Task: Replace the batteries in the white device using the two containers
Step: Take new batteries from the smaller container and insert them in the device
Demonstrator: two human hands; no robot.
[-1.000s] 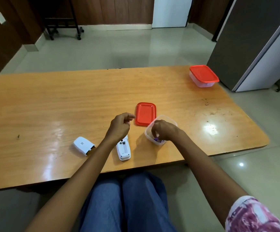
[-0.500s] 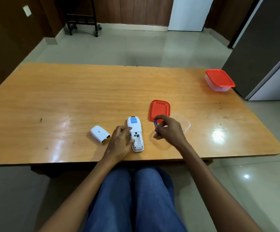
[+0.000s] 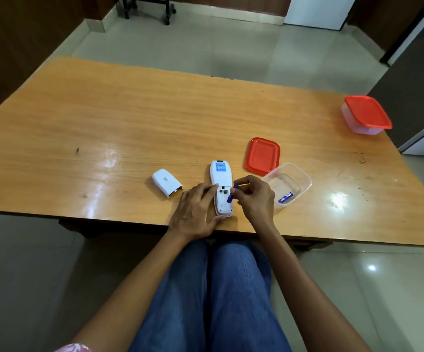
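Note:
The white device (image 3: 220,177) lies face down near the table's front edge, its battery compartment open. My left hand (image 3: 195,210) grips its left side and lower end. My right hand (image 3: 254,196) pinches a blue battery (image 3: 231,194) tilted over the open compartment. To the right stands an open clear container (image 3: 297,177) with one blue battery (image 3: 285,197) inside. Its red lid (image 3: 262,155) lies flat just behind it. A second container, shut with a red lid (image 3: 367,112), sits at the far right. The device's white cover (image 3: 166,182) rests to the left.
The wooden table (image 3: 129,123) runs wide to the left and back. A grey cabinet (image 3: 414,72) stands close to the table's right end. My knees in blue jeans are under the front edge.
My right hand lifted a blue battery out of the clear container and carried it left over the device. My left hand came down and took hold of the device.

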